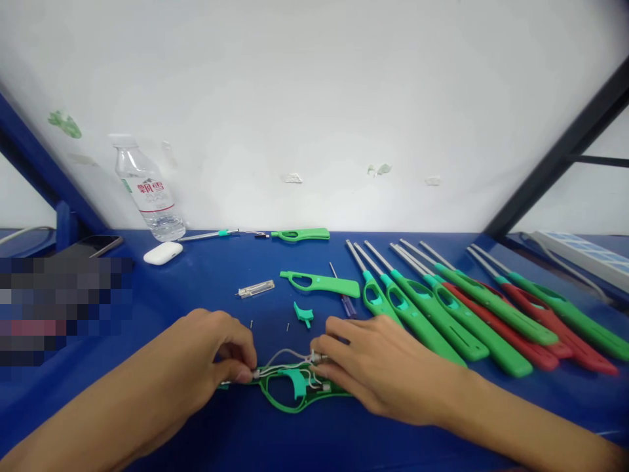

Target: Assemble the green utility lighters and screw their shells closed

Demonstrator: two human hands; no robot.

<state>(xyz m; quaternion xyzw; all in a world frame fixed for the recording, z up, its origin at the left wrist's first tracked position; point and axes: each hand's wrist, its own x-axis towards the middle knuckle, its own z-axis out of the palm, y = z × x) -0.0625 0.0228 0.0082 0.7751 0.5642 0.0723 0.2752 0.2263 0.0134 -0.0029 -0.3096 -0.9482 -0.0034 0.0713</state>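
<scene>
Bare forearms (118, 400) come in lowest, from eight and four o'clock. Fingers of the left hand (211, 357) are pinched narrow on thin white wires (281, 368); those of the right hand (373, 364) close round a small white fitting (315, 357). Between the hands, an opened green lighter handle (289, 410) lies on the blue bench (206, 282), a teal trigger (297, 381) inside it.

From that handle, a loose teal piece (304, 316) sits at twelve o'clock, one screw (287, 326) just short of twelve, another at eleven, with a clear fuel tank (255, 289) beyond. Toward one, a green shell (322, 284) crosses over a screwdriver (349, 307). At two, green and red lighters (459, 321) lie grouped, some overlapping. Farther out, a second shell (312, 234) lies at twelve, a metal tube (204, 235) at eleven, and a water bottle (154, 200) stands beside a white case (163, 253) between ten and eleven.
</scene>
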